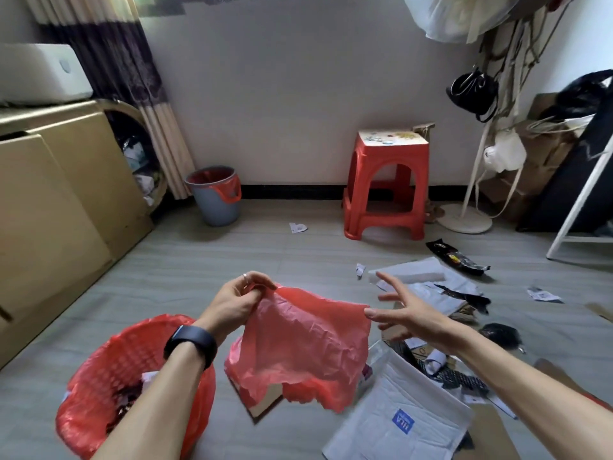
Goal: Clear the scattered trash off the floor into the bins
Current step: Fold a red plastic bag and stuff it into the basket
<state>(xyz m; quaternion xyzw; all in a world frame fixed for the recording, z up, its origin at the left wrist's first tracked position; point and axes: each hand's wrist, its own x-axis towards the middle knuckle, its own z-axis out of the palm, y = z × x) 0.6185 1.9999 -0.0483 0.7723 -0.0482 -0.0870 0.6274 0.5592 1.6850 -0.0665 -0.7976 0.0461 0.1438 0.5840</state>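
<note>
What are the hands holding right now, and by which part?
The left hand pinches the red plastic bag by its top edge, at one corner. The right hand is open with fingers spread beside the other corner, gripping nothing.

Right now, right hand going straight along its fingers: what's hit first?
Probably the crumpled red plastic bag that the left hand pinches: the open right hand points left at its upper corner. Depth unclear.

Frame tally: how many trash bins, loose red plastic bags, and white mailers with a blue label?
Bins: 2, the red basket and the grey bucket
Bags: 1, the red plastic bag pinched by the left hand
Mailers: 1, the white mailer with the blue label
Total: 4
</note>
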